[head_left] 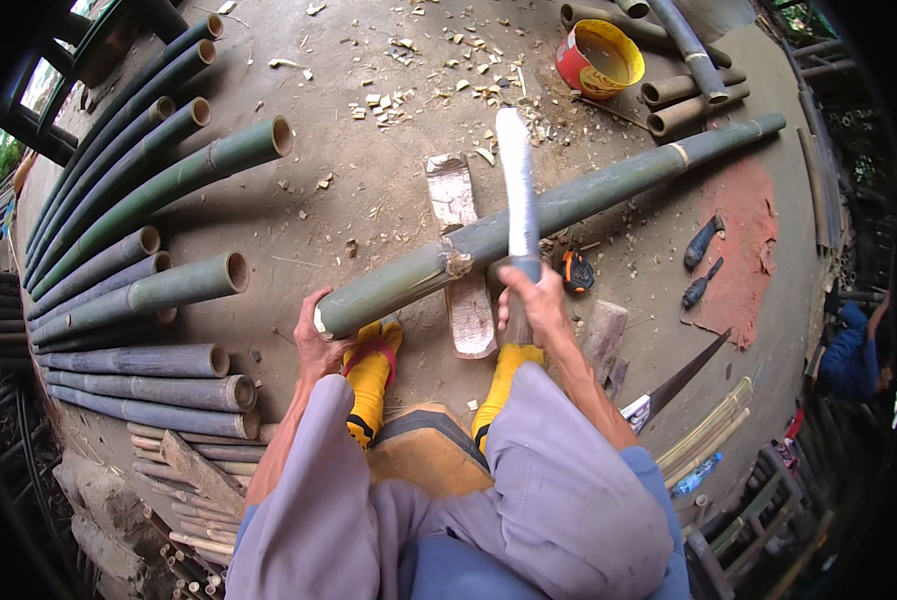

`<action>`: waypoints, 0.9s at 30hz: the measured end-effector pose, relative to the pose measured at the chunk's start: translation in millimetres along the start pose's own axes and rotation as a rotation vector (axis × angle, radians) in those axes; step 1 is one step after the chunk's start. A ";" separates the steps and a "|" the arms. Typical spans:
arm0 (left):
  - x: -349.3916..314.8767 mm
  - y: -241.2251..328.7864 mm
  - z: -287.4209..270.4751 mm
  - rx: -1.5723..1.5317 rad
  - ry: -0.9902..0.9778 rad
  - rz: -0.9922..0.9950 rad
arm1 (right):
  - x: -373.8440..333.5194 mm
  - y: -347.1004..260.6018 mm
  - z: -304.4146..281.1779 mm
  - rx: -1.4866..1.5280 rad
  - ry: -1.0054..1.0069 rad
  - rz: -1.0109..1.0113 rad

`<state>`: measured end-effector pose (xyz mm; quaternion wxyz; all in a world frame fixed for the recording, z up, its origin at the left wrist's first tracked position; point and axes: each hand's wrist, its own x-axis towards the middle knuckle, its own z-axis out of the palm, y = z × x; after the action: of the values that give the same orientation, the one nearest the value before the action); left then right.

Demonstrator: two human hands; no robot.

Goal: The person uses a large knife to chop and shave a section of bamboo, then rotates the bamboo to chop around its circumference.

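Note:
My left hand [317,336] is closed around the near left end of a thick green bamboo pole [578,207]. The pole lies slantwise across a pale wooden block [472,318] and reaches toward the far right. In my right hand [532,298], fingers wrapped round its grip, is a machete [516,180] with a long, bright blade. The blade points away from me and passes over the pole; whether it touches the pole I cannot tell. A pale ring marks the pole near the block. An orange and black tape measure [576,271] lies beside my right hand.
Cut bamboo poles [168,290] are stacked at the left. A red and yellow bucket [600,62] stands at the far right near more poles. Dark tools [703,243] lie on a reddish sheet [743,220], with a saw [678,380] nearer me. Chips litter the ground.

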<state>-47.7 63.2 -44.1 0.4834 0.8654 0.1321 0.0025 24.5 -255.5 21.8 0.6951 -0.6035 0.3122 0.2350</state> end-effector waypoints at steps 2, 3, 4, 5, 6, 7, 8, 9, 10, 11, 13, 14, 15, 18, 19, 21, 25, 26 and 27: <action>3.3 2.8 0.5 0.020 -0.007 0.023 | -2.6 12.7 13.6 0.079 0.049 -0.035; 4.0 -0.2 1.2 0.041 0.014 0.029 | -10.4 20.9 24.2 -0.045 -0.011 -0.021; 4.4 -5.7 3.5 0.060 0.020 0.044 | -19.8 39.9 26.6 -0.104 -0.278 -0.055; -3.2 -11.7 -2.5 0.091 0.043 0.038 | -19.6 31.1 27.2 -0.201 -0.276 -0.040; 2.4 -8.7 -1.3 0.093 0.037 0.055 | -15.6 19.2 18.2 -0.291 -0.242 -0.021; 7.4 -5.2 0.1 0.095 0.032 0.073 | -10.6 9.4 8.3 -0.379 -0.207 -0.001; 2.7 -2.2 0.5 0.099 0.025 0.073 | -8.4 6.1 1.7 -0.192 -0.125 -0.013; -0.2 0.2 1.1 0.086 0.021 0.039 | 0.9 6.0 -4.8 0.003 -0.010 -0.012; -1.7 2.5 2.2 0.072 0.017 0.005 | 2.8 18.5 -1.8 0.114 0.061 -0.039; 2.9 5.8 4.2 0.059 0.022 -0.015 | 5.9 25.2 6.3 0.231 0.126 -0.080; 2.8 0.9 2.5 0.091 0.043 0.034 | -17.6 24.7 27.4 -0.093 -0.324 0.128; 1.9 -1.6 2.3 0.085 0.048 0.036 | -19.3 25.5 30.0 -0.026 -0.356 0.150; 1.5 -4.2 1.6 0.079 0.053 0.037 | -17.7 26.0 26.9 -0.027 -0.304 0.099; 2.4 -3.3 -0.5 0.080 0.030 0.016 | -11.1 23.0 9.2 0.069 -0.113 0.012; 1.4 -2.6 -1.1 0.088 0.021 0.009 | -7.7 28.0 8.9 0.207 -0.045 -0.017; 3.2 -5.3 0.7 0.087 0.021 0.006 | -12.8 31.2 24.7 0.254 0.029 -0.055; 2.9 -7.8 -4.3 0.119 0.016 0.023 | -49.6 16.0 51.1 -0.573 -0.682 0.172; 6.6 -4.9 -3.9 0.097 -0.045 -0.002 | -54.9 21.1 49.0 -0.608 -0.571 -0.023; 8.1 1.6 -7.8 0.081 -0.090 -0.035 | -57.1 29.4 48.0 -0.645 -0.474 -0.219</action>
<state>-40.6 70.8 -39.6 0.4533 0.8811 0.1251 -0.0503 -28.7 -200.6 46.1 0.5439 -0.7492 -0.0119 0.3778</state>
